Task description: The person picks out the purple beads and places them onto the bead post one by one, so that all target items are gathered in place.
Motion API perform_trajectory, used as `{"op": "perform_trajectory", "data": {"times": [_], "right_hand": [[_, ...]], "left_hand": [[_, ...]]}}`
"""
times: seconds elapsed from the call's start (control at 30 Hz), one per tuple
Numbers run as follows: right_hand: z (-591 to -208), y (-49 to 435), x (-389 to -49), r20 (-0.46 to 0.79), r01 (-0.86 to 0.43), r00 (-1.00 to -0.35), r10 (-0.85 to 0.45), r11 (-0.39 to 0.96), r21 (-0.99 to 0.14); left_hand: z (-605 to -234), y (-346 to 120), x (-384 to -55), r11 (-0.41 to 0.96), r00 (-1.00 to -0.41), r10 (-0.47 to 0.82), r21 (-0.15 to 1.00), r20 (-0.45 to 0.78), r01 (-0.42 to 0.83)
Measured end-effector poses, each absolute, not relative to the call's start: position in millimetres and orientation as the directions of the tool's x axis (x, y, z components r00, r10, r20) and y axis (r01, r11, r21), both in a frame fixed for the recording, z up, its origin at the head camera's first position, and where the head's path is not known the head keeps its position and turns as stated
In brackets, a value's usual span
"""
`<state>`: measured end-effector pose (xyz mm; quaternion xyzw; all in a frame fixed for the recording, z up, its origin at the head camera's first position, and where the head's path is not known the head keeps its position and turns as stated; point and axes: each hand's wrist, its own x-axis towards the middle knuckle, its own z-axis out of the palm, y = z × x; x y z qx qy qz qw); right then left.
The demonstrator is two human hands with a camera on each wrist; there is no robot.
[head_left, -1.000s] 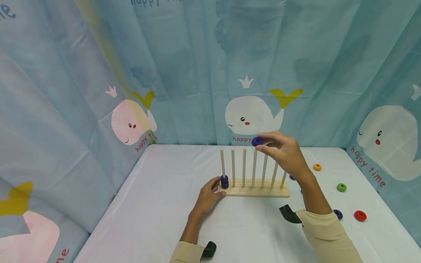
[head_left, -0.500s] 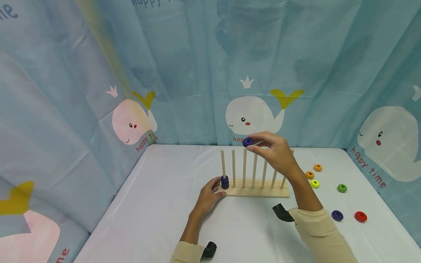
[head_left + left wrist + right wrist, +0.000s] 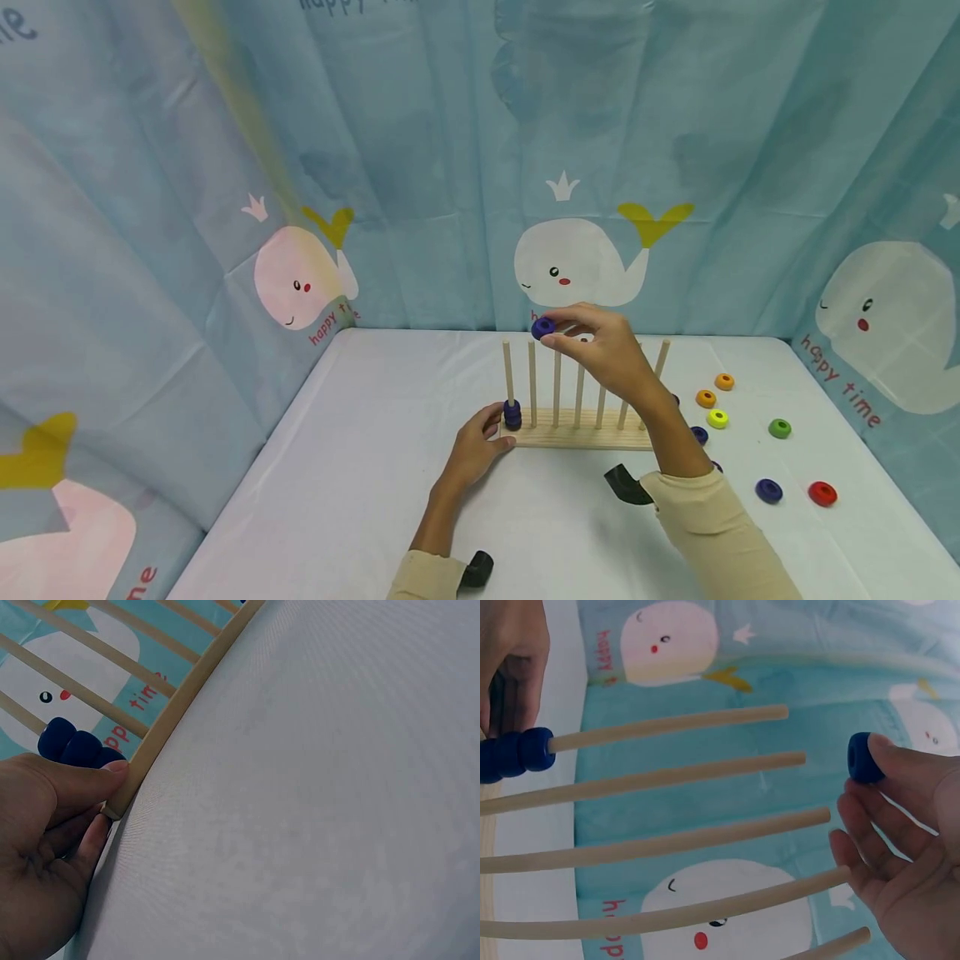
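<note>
My right hand pinches a dark blue ring bead between thumb and fingertips. In the head view the bead is just above the tips of the left-hand pegs; the right wrist view shows it apart from them. Below stands a wooden peg rack with a row of several upright pegs. Several dark blue beads are stacked at the foot of its leftmost peg. My left hand grips the rack's left end, with thumb and fingers on the base beside the stack. The other pegs that show carry no bead.
Loose beads lie on the white cloth to the right: orange, yellow, green, red and dark blue. My right forearm partly hides some blue ones. A whale-print curtain hangs behind.
My right hand has moved left with the bead, from above the middle pegs to near the left ones. The left hand and rack have stayed in place.
</note>
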<state>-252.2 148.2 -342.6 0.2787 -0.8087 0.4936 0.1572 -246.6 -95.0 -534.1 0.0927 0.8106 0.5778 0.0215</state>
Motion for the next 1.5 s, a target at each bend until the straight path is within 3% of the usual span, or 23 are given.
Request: {"op": "perform_trajectory", "data": {"times": [0.27, 0.8, 1.5], "right_hand": [[-345.3, 135.5, -255.3, 0.565, -0.640, -0.768, -0.301, 0.380, -0.667], [-348.3, 118.6, -257.6, 0.534, -0.631, -0.775, -0.338, 0.465, -0.621], [-347.1, 105.0, -261.7, 0.503, -0.647, -0.761, -0.408, 0.436, -0.626]], "left_hand": [[-534.9, -96.5, -246.1, 0.313, -0.982, 0.171, 0.941, 0.075, 0.126], [-533.0, -97.5, -245.5, 0.314, -0.979, 0.182, 0.938, 0.093, 0.148], [-533.1, -96.9, -243.8, 0.321, -0.978, 0.188, 0.936, 0.085, 0.143]]}}
